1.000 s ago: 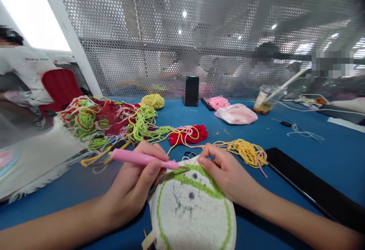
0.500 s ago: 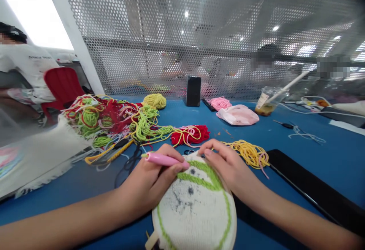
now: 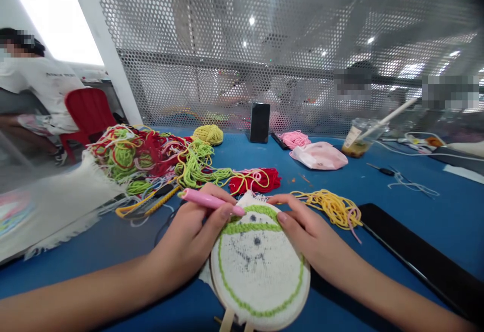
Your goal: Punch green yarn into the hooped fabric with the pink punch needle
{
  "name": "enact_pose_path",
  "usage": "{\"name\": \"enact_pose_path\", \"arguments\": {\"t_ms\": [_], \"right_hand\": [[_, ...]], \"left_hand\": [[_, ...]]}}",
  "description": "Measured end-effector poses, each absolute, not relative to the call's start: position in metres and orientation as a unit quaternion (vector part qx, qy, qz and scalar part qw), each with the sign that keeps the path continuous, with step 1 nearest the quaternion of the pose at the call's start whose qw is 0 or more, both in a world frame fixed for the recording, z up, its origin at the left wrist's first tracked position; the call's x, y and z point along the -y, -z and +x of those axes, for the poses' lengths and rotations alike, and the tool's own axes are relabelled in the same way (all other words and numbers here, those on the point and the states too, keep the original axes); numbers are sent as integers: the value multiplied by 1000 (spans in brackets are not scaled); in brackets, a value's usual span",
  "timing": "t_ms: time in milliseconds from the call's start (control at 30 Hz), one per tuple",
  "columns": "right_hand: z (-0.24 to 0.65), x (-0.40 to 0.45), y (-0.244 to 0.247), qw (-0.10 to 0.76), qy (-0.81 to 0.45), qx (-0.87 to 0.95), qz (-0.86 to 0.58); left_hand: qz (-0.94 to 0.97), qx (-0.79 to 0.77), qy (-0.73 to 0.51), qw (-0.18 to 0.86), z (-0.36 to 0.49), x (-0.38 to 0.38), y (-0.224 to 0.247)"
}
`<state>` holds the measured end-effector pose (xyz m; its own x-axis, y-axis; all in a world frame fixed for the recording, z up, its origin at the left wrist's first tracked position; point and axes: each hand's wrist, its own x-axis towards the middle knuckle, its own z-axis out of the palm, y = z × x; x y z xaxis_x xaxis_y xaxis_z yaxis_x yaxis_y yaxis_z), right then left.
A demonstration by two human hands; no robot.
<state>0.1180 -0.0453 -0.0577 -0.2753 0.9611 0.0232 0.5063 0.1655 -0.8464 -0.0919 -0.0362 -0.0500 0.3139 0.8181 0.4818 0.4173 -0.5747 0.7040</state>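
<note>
A round embroidery hoop holds white cloth with a green yarn outline, a green band near the top and dark drawn marks. My left hand is closed around a pink punch needle pen, its tip resting against the green stitches at the upper left of the cloth. Green yarn shows at the pen's back end. My right hand grips the hoop's upper right edge, thumb on the cloth and fingers over the rim. Those fingers partly hide the rim.
A heap of mixed yarn lies at the left, with red yarn behind the hoop and yellow yarn to its right. A black flat object, a phone, a plastic bag and a drink cup are on the blue table.
The hoop has turned and tilted so its lower edge and wooden clamp ends now show. My left hand and the pen have shifted slightly up and left; my right thumb now presses on the cloth.
</note>
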Motion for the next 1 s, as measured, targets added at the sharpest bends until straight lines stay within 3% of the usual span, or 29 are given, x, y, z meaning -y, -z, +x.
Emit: {"name": "enact_pose_path", "arguments": {"t_ms": [433,767,1000], "right_hand": [[121,45,61,341,-440,660,-505],[119,48,53,322,-439,669,-507],[119,49,49,332,-450,662,-499]], "left_hand": [[738,-383,-505,234,-98,39,56],[735,-365,-511,255,-98,40,57],[770,-375,-473,205,-96,38,54]]}}
